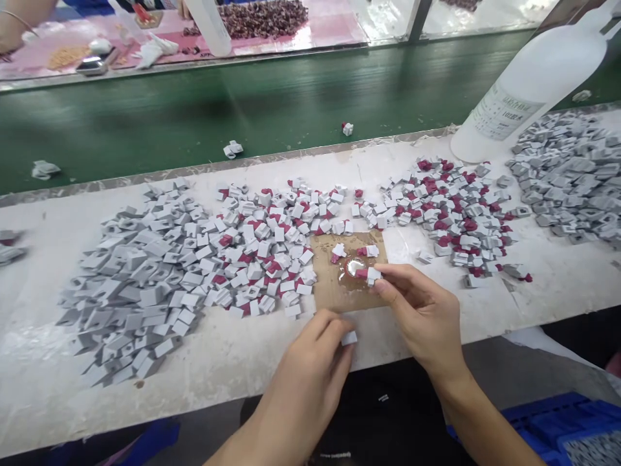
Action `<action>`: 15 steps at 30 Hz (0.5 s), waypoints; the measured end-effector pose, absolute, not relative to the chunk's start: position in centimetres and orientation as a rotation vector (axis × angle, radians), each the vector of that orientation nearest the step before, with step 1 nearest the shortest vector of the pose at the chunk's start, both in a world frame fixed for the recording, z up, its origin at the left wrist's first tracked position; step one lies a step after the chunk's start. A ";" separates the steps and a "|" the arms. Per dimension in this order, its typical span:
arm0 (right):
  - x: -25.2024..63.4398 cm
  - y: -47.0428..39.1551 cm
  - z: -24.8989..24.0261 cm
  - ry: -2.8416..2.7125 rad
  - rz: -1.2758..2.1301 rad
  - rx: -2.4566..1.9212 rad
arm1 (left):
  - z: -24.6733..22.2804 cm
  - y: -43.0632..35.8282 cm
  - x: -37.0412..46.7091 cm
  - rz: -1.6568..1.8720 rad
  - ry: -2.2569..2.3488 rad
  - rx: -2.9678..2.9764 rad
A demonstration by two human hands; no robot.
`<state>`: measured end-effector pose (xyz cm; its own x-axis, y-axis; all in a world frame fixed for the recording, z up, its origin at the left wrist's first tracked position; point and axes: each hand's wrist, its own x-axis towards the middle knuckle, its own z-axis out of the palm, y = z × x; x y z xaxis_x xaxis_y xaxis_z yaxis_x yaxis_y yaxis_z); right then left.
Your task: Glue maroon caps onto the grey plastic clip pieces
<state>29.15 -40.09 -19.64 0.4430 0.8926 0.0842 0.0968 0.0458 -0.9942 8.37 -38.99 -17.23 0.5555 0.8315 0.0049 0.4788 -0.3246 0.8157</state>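
Note:
Pinched in my right hand (422, 310) is a small grey-and-maroon plastic piece (372, 276), its maroon end over a wet, shiny patch (355, 266) on a brown cardboard square (330, 294). Two more grey-and-maroon pieces lie on that cardboard, behind the held one. My left hand (313, 362), nearer to me by the table edge, has its fingers closed on a small grey plastic piece (349, 338); the fingers partly cover it. Left of the cardboard spreads a pile of grey-and-maroon pieces (272, 246), merging into a pile of plain grey pieces (140, 291).
Another mixed pile (451, 213) lies to the right, with more grey parts (577, 175) beyond. A large white bottle (528, 90) stands at the back right. Along the table's far side runs a green belt (169, 120) carrying a few pieces. Across it, a person's arm (22, 22) shows.

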 end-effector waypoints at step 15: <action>29.6 -40.2 -17.3 -0.764 0.938 -1.239 | -14.3 -33.6 10.8 0.832 0.966 1.228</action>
